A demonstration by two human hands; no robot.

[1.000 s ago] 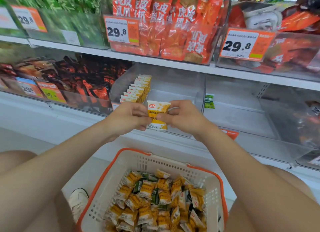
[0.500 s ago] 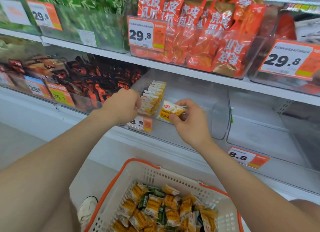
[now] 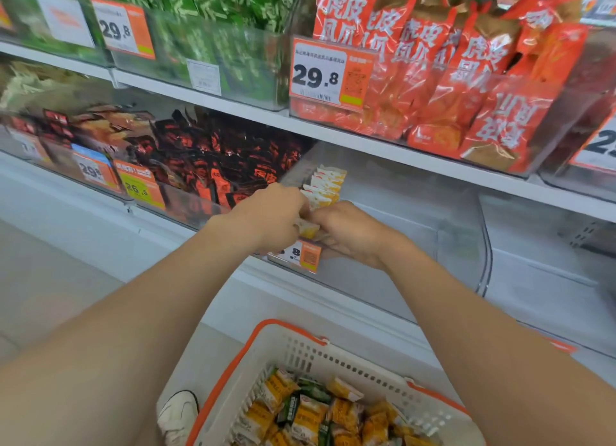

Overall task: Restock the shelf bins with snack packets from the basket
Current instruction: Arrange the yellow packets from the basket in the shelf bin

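A white basket with an orange rim (image 3: 293, 332) sits low in front of me, holding several yellow and a few green snack packets (image 3: 310, 415). On the middle shelf a clear bin (image 3: 463, 245) holds a standing row of white-and-yellow packets (image 3: 325, 185) along its left side. My left hand (image 3: 270, 212) and my right hand (image 3: 350, 232) meet at the front of that row, and between them they pinch one yellow packet (image 3: 308, 229). Most of that packet is hidden by my fingers.
A price tag (image 3: 301, 255) hangs on the bin's front lip. Left of it is a bin of dark red packets (image 3: 216, 159). The upper shelf carries green packets (image 3: 213, 22) and orange-red bags (image 3: 450, 75). A white shoe (image 3: 178, 415) is beside the basket.
Both hands carried the yellow packet up from in front of the shelf to the bin's packet row. My right hand closed in on my left, and the view shifted left.
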